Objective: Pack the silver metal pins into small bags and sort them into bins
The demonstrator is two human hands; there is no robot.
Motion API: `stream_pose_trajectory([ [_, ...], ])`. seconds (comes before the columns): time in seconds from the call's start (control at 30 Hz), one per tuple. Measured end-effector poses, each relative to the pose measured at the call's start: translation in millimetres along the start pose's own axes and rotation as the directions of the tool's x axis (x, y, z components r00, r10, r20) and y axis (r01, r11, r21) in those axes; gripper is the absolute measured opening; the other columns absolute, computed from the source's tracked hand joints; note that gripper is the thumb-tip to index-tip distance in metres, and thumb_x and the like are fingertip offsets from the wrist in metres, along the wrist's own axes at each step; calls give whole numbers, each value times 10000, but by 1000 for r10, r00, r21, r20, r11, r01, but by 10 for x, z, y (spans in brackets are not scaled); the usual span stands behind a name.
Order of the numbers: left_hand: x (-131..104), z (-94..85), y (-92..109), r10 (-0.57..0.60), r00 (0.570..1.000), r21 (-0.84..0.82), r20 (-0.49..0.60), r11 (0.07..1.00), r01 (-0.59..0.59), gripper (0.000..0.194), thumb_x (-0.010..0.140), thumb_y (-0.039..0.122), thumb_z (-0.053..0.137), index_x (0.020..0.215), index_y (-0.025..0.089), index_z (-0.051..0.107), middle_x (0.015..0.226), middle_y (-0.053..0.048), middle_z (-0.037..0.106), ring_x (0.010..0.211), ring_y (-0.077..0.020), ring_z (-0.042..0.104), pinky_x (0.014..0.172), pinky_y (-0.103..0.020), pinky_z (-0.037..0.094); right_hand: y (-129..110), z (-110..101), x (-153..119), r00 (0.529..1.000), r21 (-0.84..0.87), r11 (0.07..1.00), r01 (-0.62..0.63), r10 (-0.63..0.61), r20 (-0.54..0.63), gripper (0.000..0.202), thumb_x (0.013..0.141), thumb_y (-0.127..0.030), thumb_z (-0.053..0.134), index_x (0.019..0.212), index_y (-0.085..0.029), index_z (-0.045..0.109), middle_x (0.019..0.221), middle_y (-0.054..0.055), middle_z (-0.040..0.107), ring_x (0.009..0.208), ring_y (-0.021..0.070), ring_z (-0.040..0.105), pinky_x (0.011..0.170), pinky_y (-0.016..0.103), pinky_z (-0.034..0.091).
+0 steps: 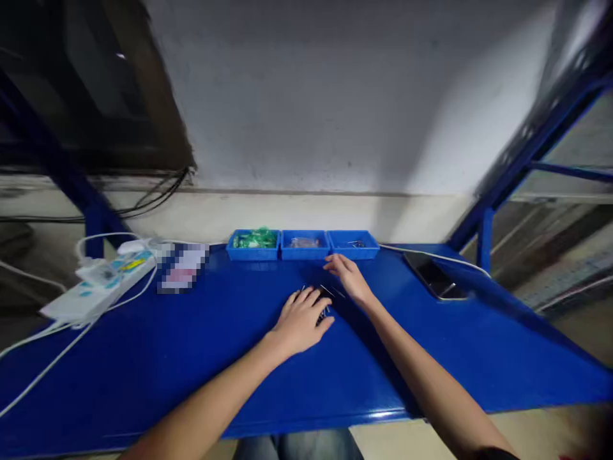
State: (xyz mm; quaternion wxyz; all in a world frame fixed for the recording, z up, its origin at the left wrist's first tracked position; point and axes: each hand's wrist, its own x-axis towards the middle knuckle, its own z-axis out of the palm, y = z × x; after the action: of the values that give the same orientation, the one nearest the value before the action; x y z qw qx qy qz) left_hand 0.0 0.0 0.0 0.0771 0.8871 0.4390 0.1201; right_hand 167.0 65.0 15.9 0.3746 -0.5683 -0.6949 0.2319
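Observation:
My left hand (302, 319) rests on the blue table with its fingers spread. It partly covers a small group of thin, shiny metal pieces (324, 313), whose exact kind I cannot make out. More slender metal pieces (338, 292) lie just beyond its fingertips. Raised a little over the table, my right hand (348, 276) is in front of the right blue bin (353, 253), its fingers loosely bent and apart, with nothing visible in them. A few thin metal pieces (357, 243) lie inside that bin.
Beside it stand a middle blue bin (305, 254) with clear items and a left one (253, 255) with green plastic. A power strip (103, 287) with white cables and a blurred-out item (184, 268) lie left. A phone (435, 276) lies right. Blue posts flank the table.

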Motion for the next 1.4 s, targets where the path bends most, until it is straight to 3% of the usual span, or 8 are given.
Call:
stream_pose_trajectory([
  [0.17,-8,-101,-119,21,999,-36,-37,999,-22,277,905,399,379,1115,264,497,1338,-33,463,1264,-252,361,997,-446,328,141,-218,-82,964,-461,884,82,47,263,366,752,-394,609,1007,-132,617,989,122,607,861,208,565,765,283,401],
  [0.4,43,-171,-281,-31,995,-44,-90,999,27,135,873,286,425,975,229,494,1110,-34,554,1037,-222,485,861,-402,395,-15,-141,-150,919,-477,870,126,79,387,259,723,-32,492,916,-160,607,854,66,613,724,143,551,615,218,339],
  [0.6,61,-85,-304,-58,990,-90,-132,995,47,264,858,277,447,1117,227,458,1141,-56,550,1070,-245,469,887,-426,390,-168,164,-264,934,-441,865,240,-82,348,270,735,-64,489,973,-160,573,893,85,609,833,188,556,667,244,341],
  [0.73,90,-115,-326,-107,967,-140,-230,987,76,234,892,344,409,1055,216,519,1117,-51,566,1025,-229,502,875,-409,415,-130,207,-255,978,-429,891,149,-67,199,342,743,-60,482,1063,-153,559,972,100,572,839,188,560,699,255,373],
  [0.9,129,-167,-550,-186,917,-158,-352,978,138,359,932,375,304,1149,199,530,1268,-73,501,1180,-221,435,1012,-400,341,-11,171,-182,992,-310,942,128,-116,57,342,760,-11,408,1006,-156,596,948,89,539,821,167,561,725,243,405],
  [1.1,104,-110,-601,-292,953,-192,-82,943,273,570,922,522,176,1317,192,421,1425,-91,367,1334,-253,280,1107,-498,145,29,287,-183,985,-138,979,148,-159,-71,269,767,-54,378,923,-163,568,833,55,539,727,156,555,693,272,436],
  [1.23,80,-127,-399,-132,991,-309,-39,944,113,587,926,525,125,1354,207,371,1450,-60,327,1338,-178,282,1095,-353,263,31,359,-186,992,163,986,17,4,-129,195,764,-147,397,902,-189,528,753,11,528,594,137,552,584,273,459],
  [1.4,83,-149,-351,-66,997,-169,-36,984,59,543,918,542,186,1321,254,410,1434,-53,367,1343,-213,273,1119,-488,119,-36,483,-205,959,546,831,-109,232,-161,139,741,-266,464,860,-202,497,717,-18,514,577,128,555,558,271,479],
])
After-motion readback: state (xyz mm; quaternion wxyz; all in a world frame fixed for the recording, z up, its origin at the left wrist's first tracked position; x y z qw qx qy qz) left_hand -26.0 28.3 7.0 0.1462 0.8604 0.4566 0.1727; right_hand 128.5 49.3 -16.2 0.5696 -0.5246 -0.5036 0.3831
